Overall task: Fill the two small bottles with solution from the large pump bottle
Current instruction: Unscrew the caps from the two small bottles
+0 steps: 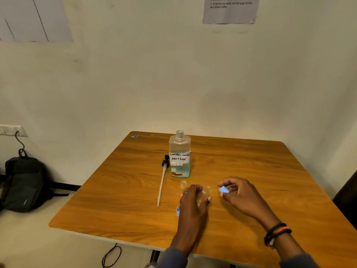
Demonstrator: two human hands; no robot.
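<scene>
The large clear bottle point(179, 154), labelled contact lens solution, stands uncapped near the table's middle with bluish liquid in its lower part. Its black pump head with a long white tube point(161, 182) lies flat to its left. My left hand point(193, 200) grips a small clear bottle point(206, 191) with an open neck. A second small open bottle point(183, 185) stands just behind that hand. My right hand point(237, 192) pinches a small blue cap point(224, 189) to the right of the held bottle. Another blue cap point(178, 211) lies on the table beside my left wrist.
All of this is on a wooden table point(251, 171) set against a pale wall. A dark backpack point(23, 182) rests on the floor at the left. A printed sheet point(230, 9) hangs on the wall above. A black cable point(112, 256) loops below the table's front edge.
</scene>
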